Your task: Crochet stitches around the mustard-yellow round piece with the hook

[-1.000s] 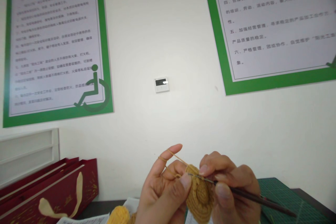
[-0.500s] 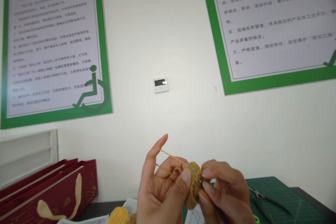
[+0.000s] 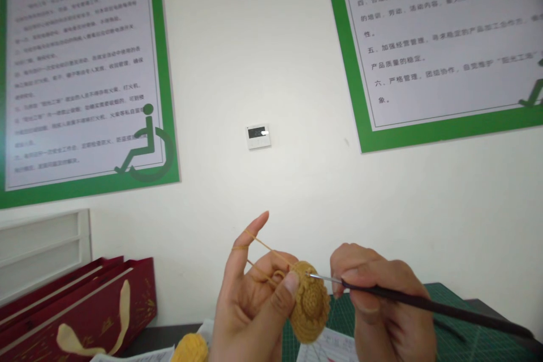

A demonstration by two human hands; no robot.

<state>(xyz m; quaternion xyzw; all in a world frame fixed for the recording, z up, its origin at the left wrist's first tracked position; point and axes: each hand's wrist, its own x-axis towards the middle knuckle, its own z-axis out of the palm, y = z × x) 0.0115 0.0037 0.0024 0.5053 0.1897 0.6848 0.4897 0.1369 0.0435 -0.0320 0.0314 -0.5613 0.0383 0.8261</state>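
My left hand (image 3: 258, 300) pinches a round, mustard-brown crochet piece (image 3: 311, 308) by its left edge, between thumb and fingers. Yarn (image 3: 271, 249) of the same colour loops around the raised index finger and runs down to the piece. My right hand (image 3: 382, 294) is closed around a crochet hook (image 3: 394, 294) with a dark handle and a thin metal shaft. The hook's tip touches the upper part of the piece, where a stitch seems to sit on it. The handle points out to the lower right.
A green cutting mat (image 3: 453, 305) lies on the dark table behind my right hand. A yellow yarn ball (image 3: 190, 348) and printed paper (image 3: 326, 345) are at the bottom. Dark red gift bags (image 3: 106, 317) stand at left. Green-framed posters (image 3: 163, 68) and a thermostat (image 3: 258, 137) hang on the wall.
My right hand has drawn back to the right with the hook, whose shaft now shows. The crochet piece has turned to face me, showing its round centre. Pliers on the mat are now mostly hidden.
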